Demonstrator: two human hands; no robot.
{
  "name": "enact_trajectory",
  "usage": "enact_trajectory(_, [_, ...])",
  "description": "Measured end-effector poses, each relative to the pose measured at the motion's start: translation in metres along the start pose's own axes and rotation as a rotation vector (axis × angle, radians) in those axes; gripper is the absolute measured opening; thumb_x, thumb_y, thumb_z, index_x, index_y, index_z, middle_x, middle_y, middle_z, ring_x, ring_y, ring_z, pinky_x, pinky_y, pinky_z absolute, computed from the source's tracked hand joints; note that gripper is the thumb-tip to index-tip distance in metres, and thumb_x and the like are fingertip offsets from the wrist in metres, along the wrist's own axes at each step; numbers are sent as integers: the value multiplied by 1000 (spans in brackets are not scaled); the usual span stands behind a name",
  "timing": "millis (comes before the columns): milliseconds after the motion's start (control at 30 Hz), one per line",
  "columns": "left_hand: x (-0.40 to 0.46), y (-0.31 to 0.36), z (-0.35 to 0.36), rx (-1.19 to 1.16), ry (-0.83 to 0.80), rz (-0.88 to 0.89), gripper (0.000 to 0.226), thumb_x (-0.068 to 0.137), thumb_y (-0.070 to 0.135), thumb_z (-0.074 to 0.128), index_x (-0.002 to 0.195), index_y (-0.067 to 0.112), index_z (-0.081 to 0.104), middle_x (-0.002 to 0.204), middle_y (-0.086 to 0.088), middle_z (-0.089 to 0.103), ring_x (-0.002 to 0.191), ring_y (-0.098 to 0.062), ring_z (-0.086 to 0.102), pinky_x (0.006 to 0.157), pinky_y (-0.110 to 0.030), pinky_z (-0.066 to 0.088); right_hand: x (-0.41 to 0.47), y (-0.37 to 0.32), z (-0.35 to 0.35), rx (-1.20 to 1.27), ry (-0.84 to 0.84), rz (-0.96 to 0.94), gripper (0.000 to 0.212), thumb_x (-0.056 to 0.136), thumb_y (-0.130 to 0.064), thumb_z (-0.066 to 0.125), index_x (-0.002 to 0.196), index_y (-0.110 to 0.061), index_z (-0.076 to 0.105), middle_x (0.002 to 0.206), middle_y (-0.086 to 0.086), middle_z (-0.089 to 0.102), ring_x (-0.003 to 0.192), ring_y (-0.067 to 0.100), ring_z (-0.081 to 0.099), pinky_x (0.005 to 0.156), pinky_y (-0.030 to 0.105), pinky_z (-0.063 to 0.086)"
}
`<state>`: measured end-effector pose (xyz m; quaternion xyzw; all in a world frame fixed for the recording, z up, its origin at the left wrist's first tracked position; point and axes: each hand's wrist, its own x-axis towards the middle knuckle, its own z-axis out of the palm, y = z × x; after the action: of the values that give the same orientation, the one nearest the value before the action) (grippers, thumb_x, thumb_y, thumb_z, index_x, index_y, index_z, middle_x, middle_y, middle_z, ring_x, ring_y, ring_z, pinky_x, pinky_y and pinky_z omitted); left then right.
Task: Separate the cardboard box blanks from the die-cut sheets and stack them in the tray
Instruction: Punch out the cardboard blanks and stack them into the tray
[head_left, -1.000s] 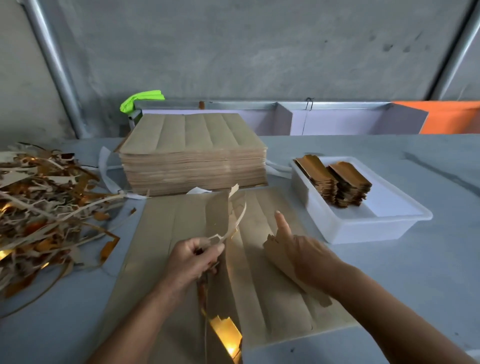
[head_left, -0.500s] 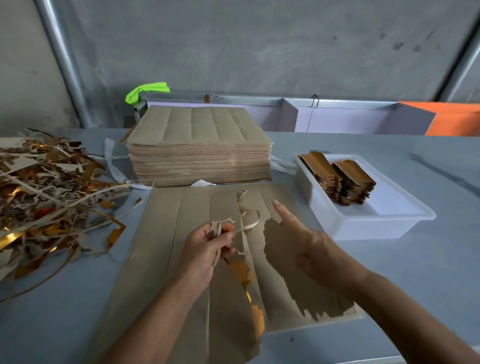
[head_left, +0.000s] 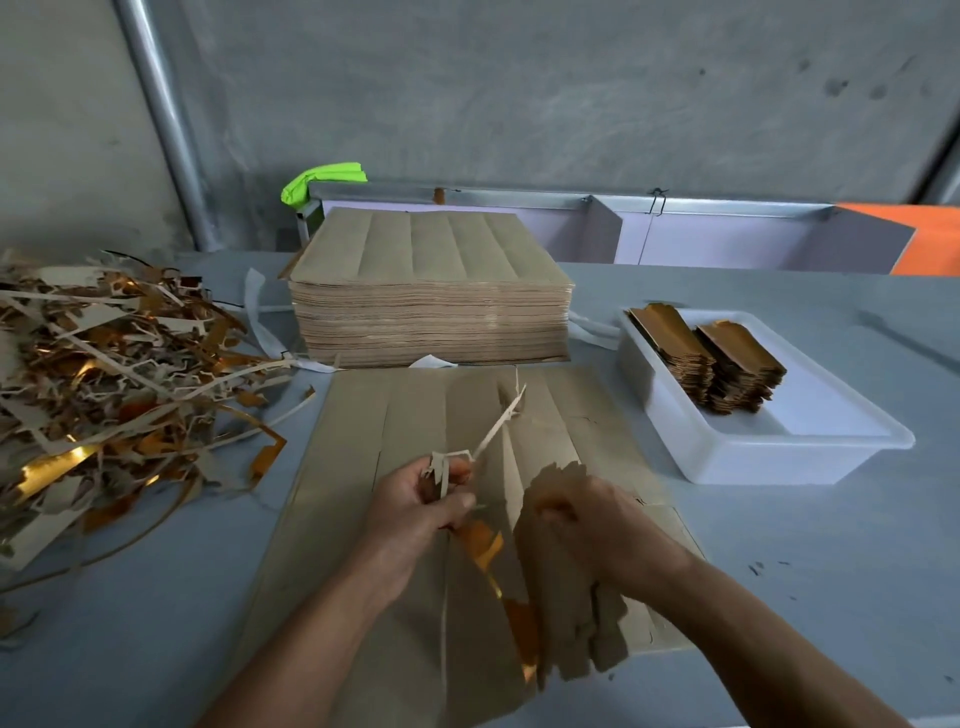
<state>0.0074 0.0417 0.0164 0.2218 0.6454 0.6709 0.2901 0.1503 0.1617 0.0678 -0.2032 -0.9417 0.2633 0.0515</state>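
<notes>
A brown die-cut sheet lies flat on the grey table in front of me. My left hand pinches a thin jagged waste strip that rises from the sheet's middle. My right hand grips a torn-out cardboard blank, held on edge, gold foil showing beside it. A white plastic tray at the right holds two short stacks of gold-faced blanks. A thick pile of uncut sheets stands behind the working sheet.
A loose heap of brown and gold waste strips covers the table's left side. White straps trail beside the pile. A metal rail with a green cloth runs along the back, against a concrete wall.
My right hand went from lying flat on the blank to gripping it and lifting it on edge. The left hand kept the waste strip and drew it toward me. The camera tilted slightly.
</notes>
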Motion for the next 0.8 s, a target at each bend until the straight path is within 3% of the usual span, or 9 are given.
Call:
enact_trajectory(67, [0,4,3,-25,-24,7,26,79,-9,65,92,13,69,84,1,71,77,-11,66,62,-21,53,9,-6,7,110,-20,76,31,99,-20,44,91,2,65,83,7,59,69,14,54,59,21,42])
enact_trajectory(167, [-2,6,6,-97,-42,7,24,79,-9,64,91,11,70,92,-5,70,80,-16,65,63,-23,52,20,-12,15,196,-65,154,31,94,-33,56,90,-3,67,73,0,57,59,7,51,50,15,40])
enact_trajectory(267, [-3,11,4,-197,-58,20,26,79,-11,61,91,10,69,91,-5,69,74,-12,62,57,-21,50,26,-12,20,156,-82,183,23,86,-26,66,89,-3,67,78,1,61,64,7,55,49,12,40])
enact_trajectory(433, [-3,22,-11,-271,-76,100,29,79,-17,56,96,5,65,84,-5,69,61,-7,56,49,-17,44,23,-10,26,169,-96,247,27,87,-31,66,103,-10,71,101,0,70,73,7,63,49,9,42])
enact_trajectory(500, [-4,20,-17,-150,-119,142,29,80,-12,60,97,10,66,88,-1,69,71,-8,61,56,-17,47,20,-12,31,172,-120,218,27,87,-29,66,107,-11,70,107,-2,68,72,4,59,50,9,42])
enact_trajectory(600, [-4,9,-19,333,-107,245,21,84,4,65,97,21,66,96,11,67,91,0,61,75,-14,47,19,-17,40,152,-119,194,25,88,-21,64,109,-6,67,107,2,66,79,5,59,57,10,46])
enact_trajectory(667, [-5,-3,-20,677,-39,386,20,88,5,60,90,25,58,93,15,57,87,7,54,71,-7,41,19,-17,36,156,-82,209,14,91,-15,58,85,-7,67,85,0,62,67,3,56,48,8,41])
enact_trajectory(733, [-6,-20,-24,797,-11,458,36,87,-1,57,76,32,45,85,17,46,79,4,49,66,-8,37,20,-14,27,171,-53,260,29,90,-11,57,61,-14,55,67,-3,51,52,2,47,41,7,33])
enact_trajectory(800, [-5,-33,-29,826,11,433,38,87,-1,57,73,31,41,81,18,42,79,-3,50,62,-10,35,20,-8,14,158,-53,303,27,87,-12,62,61,-15,52,68,-2,49,57,4,47,44,9,34])
